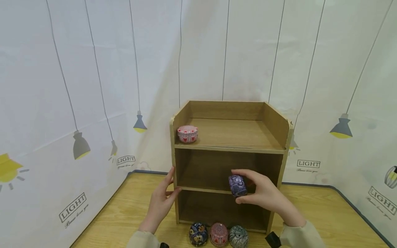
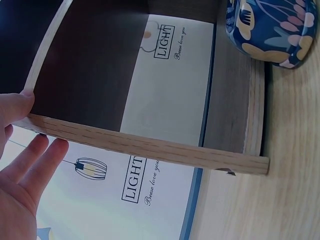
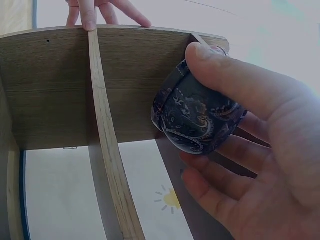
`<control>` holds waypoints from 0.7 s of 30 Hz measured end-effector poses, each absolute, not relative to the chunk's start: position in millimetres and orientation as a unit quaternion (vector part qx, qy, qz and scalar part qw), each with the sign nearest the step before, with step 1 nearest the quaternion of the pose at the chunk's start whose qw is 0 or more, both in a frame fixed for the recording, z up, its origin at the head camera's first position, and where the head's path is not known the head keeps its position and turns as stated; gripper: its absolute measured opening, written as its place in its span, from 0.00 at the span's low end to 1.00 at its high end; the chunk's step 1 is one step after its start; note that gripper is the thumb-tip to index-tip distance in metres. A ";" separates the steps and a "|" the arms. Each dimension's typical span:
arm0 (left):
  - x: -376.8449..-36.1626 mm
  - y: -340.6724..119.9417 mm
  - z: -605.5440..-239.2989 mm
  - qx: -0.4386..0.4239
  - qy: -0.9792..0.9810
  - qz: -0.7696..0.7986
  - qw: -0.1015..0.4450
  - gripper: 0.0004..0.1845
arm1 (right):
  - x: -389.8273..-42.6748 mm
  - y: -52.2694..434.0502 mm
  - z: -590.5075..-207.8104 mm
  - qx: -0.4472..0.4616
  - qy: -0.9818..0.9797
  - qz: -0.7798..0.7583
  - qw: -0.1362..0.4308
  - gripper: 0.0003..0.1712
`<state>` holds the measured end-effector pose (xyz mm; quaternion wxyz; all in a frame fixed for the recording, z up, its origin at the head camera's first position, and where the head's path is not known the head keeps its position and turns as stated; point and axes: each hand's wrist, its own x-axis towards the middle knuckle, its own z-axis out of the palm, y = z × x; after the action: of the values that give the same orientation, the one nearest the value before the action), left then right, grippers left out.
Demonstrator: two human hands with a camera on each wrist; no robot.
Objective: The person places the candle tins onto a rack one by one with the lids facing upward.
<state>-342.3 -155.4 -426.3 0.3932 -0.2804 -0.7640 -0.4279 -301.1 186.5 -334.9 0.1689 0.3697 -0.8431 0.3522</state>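
A small wooden shelf unit with three levels stands on a wooden table. My right hand grips a purple paisley tin at the front of the middle shelf, thumb on top and fingers below. My left hand rests with straight fingers against the unit's left side panel, thumb at its front edge. A pink tin with hearts sits on the top shelf at the left.
Three patterned tins lie on the table in front of the unit: a dark blue one, a pink one and a grey-green one. A white cloth backdrop with lamp prints surrounds the table.
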 end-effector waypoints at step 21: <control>-341.0 -155.5 -425.3 -0.279 -0.766 -0.432 0.386 0.43 | -307.3 162.8 -325.9 0.375 -0.833 0.371 0.164 0.42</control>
<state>-341.0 -155.5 -425.3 0.3860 -0.2791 -0.7658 -0.4320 -307.3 162.8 -325.9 0.1637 0.3753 -0.8334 0.3712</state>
